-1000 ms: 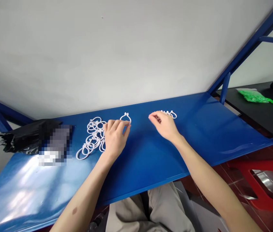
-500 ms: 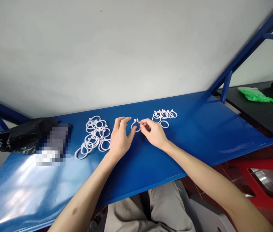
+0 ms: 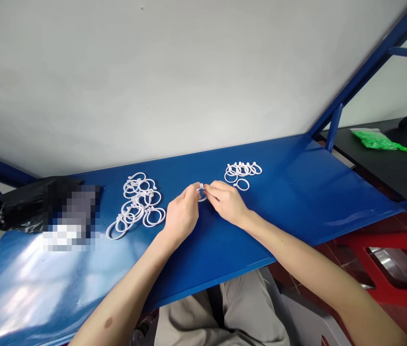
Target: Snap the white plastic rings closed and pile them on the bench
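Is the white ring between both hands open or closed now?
Cannot tell: the left hand and right hand hold the white ring, covering where its ends would meet.

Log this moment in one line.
left hand: holding ring | right hand: holding same ring | larger pile: left | smaller pile: right

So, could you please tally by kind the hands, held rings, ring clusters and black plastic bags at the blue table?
Left hand and right hand: 2
Held white ring: 1
Left ring cluster and right ring cluster: 2
Black plastic bag: 1
Total: 6
Inside the clusters, overlap prevents a sure count.
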`<state>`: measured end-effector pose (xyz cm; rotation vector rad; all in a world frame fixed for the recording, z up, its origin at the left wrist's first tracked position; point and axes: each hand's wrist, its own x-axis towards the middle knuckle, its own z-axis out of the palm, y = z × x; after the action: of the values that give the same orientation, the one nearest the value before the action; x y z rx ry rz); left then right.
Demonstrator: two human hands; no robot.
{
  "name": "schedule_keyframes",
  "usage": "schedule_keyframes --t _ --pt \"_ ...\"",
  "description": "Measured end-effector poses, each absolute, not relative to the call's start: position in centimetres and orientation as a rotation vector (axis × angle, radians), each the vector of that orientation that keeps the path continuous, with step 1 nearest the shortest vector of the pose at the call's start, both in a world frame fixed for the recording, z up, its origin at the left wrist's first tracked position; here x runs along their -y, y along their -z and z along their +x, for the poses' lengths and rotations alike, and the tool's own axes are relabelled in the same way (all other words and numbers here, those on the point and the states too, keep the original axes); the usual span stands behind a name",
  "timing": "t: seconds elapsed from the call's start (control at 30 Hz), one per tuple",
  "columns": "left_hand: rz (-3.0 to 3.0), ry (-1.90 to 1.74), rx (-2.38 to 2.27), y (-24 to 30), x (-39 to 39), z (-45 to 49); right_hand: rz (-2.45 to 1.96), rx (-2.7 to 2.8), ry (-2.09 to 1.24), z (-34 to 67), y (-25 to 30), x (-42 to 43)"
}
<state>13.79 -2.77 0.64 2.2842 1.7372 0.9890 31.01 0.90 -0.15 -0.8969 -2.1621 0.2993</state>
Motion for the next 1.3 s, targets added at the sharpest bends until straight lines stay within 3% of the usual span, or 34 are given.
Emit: schedule_keyframes --t 0.43,0.63,0.73,0.87,1.07,1.2,1.3 --pt "2.483 -0.788 -1.786 -1.5 2.0 12.7 -1.071 2.263 -0.12 31.2 -0.9 -1.5" --pt "2.258 -0.229 -2.472 -4.1 1.9 9.6 -1.45 2.031 0.059 36.1 -2.2 -4.4" --pt "2.189 0.089 -2.467 -4.6 2.3 8.9 -1.65 1.92 0.079 38.8 -2.8 -5.4" --pt "2.254 0.227 -2.36 -4.6 2.5 9.0 -1.681 1.915 -0.053 39.9 -3.2 -5.6" --pt "2.318 -0.006 -2.393 -4.1 2.3 9.7 -1.66 1.969 -0.191 39.4 -2.4 -5.8" --pt "2.414 -0.466 -2.361 -3.3 2.0 10.3 -1.646 1.969 -0.177 39.5 -2.1 -5.9" --pt "2.576 -0.818 -2.085 -2.7 1.8 10.8 -1.595 1.938 -0.12 39.2 -2.7 -5.7"
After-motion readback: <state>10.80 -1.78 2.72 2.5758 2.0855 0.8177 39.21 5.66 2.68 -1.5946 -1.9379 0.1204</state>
